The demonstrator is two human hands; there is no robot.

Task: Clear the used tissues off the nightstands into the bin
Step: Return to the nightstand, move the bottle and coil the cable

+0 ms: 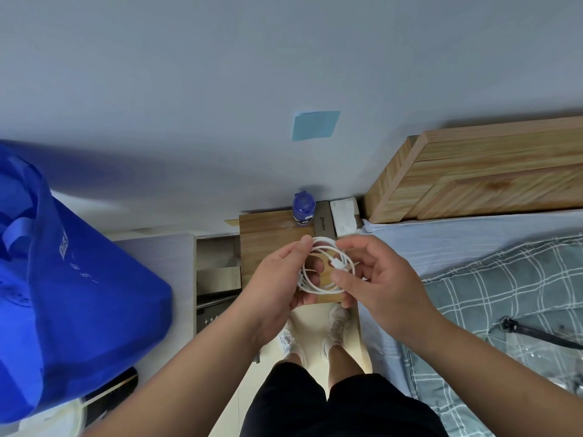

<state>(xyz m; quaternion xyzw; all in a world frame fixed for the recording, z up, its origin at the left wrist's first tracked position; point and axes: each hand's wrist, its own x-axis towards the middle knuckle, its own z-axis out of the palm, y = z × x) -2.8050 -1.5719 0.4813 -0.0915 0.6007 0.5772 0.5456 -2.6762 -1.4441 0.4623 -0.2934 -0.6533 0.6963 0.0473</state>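
Two hands, left hand [282, 280] and right hand [383, 279], pinching coiled cable [315, 290] over nightstand [262, 236], blue bottle [303, 210] behind, blue bag [79, 279] beside

Your wooden desk [265, 234] stands against the wall, just beside the headboard [473, 181]. At its back right corner you see a white tissue pack [344, 216] lying flat, touching a dark flat box [323, 220] on its left

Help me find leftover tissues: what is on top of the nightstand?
At the back of the nightstand stand a blue bottle, a dark flat item and a white pack. No loose tissue shows. The left hand and right hand, holding a coiled white cable, hide its front.
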